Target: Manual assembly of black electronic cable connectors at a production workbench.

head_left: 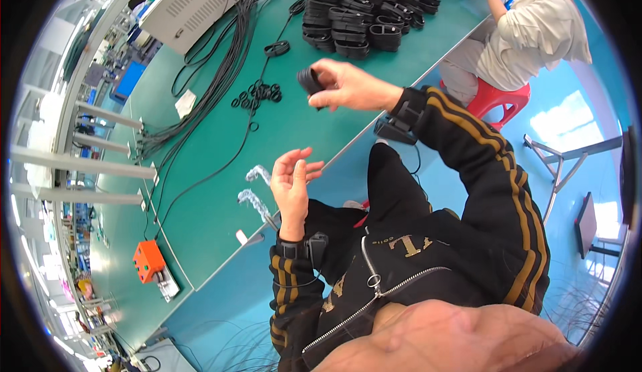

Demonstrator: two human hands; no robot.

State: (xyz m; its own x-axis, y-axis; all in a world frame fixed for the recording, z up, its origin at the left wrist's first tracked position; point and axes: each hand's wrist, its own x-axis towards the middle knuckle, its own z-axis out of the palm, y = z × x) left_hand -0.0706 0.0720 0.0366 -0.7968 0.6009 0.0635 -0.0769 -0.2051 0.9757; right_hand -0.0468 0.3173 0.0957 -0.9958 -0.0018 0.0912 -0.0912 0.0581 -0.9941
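The right hand point(348, 86) is partly closed, thumb and fingers gripping a small black cable coil point(308, 81) at its near side; the coil appears raised above the green desk point(207, 225), between the heap of finished-looking coils point(361, 14) and the near edge. The left hand point(291, 183) is loosely open, fingers a little bent, with nothing seen in it. In my judgement the coil is light, flexible but springy, smooth-jacketed and not fragile; sound hold is across the gathered strands, since a grip on one strand may let the loops spread. Close beside the left hand stand two wrapped prongs point(253, 200) at the desk edge, an obstruction to low movement there. Small black rings point(257, 96) lie scattered left of the coil. Beyond them, a long bundle of loose cables point(234, 51) runs past a pale vented cabinet point(194, 7) and presents a snagging risk. An orange box point(148, 261) sits well apart. A co-worker point(542, 27) occupies a red stool point(501, 102) at the same desk.
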